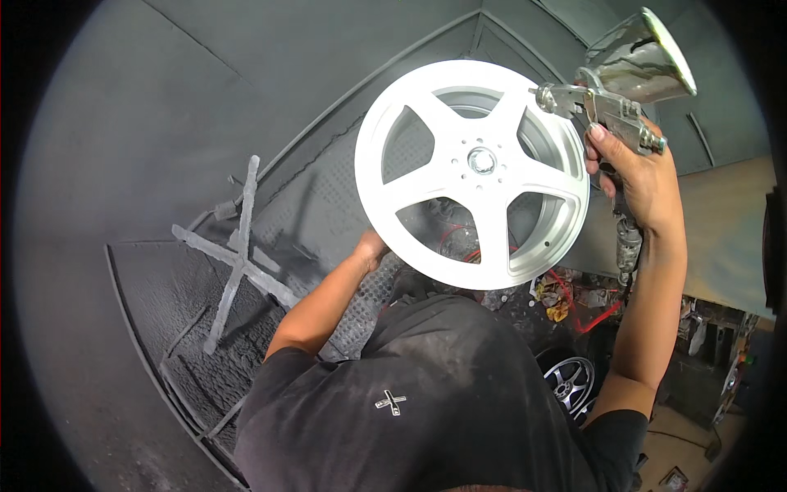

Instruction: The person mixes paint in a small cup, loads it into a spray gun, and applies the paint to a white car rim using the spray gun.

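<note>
A white five-spoke wheel rim (490, 230) fills the upper middle of the head view, its face toward me. My right hand (627, 164) grips a metal spray gun (607, 111) with a paint-smeared cup (635, 57) on top; the nozzle is at the rim's upper right edge. A hose fitting (628, 246) hangs below the gun's handle. My left hand (369, 246) is at the rim's lower left edge, its fingers hidden behind it, so I cannot tell how it holds.
Grey booth walls (156, 115) surround the work. A grey-coated cross-shaped stand (241, 264) stands at left. Another wheel (566, 377), red hose (590, 320) and scattered debris lie below right, beside a pale board (713, 230).
</note>
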`<state>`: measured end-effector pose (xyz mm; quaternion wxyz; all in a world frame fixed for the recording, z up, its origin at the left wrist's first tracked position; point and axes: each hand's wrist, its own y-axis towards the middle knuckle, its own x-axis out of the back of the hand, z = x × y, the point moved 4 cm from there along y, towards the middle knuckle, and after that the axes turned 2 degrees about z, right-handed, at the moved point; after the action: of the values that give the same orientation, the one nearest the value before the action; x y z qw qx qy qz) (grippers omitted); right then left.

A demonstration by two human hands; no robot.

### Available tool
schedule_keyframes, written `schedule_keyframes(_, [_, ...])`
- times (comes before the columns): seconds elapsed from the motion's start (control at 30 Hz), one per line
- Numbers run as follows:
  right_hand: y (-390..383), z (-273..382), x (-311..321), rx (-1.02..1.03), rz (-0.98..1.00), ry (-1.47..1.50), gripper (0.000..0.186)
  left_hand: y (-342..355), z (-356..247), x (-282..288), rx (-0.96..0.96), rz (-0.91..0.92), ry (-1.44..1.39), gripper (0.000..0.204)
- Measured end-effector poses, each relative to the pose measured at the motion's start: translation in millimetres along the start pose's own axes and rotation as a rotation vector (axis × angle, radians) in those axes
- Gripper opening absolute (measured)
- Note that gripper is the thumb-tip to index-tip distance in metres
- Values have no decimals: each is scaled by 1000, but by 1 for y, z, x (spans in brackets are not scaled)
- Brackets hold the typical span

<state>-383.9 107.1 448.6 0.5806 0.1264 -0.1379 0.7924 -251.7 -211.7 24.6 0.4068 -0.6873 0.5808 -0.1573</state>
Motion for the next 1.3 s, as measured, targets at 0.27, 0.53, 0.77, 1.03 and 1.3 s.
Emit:
schedule_keyframes(0.27, [-15, -9, -5, -79, 11, -28, 18, -9, -3, -16, 27, 45, -29, 38])
schedule_keyframes(0.53, [-36, 2, -41, -12, 83, -63, 45, -41, 20, -37, 133, 95, 76, 32])
schedule_keyframes(0.77, [-37, -2, -35, 159, -76, -290, 43, -47, 46, -49, 357, 268, 113, 31])
schedule_keyframes(1.03, [-69, 10, -43, 68, 174, -164, 47, -29, 74, -46, 297, 165, -36, 20])
schedule_keyframes(1.3, [-64, 6, -42, 72, 62, -138, 52, -2, 10, -23, -80, -150, -158, 31])
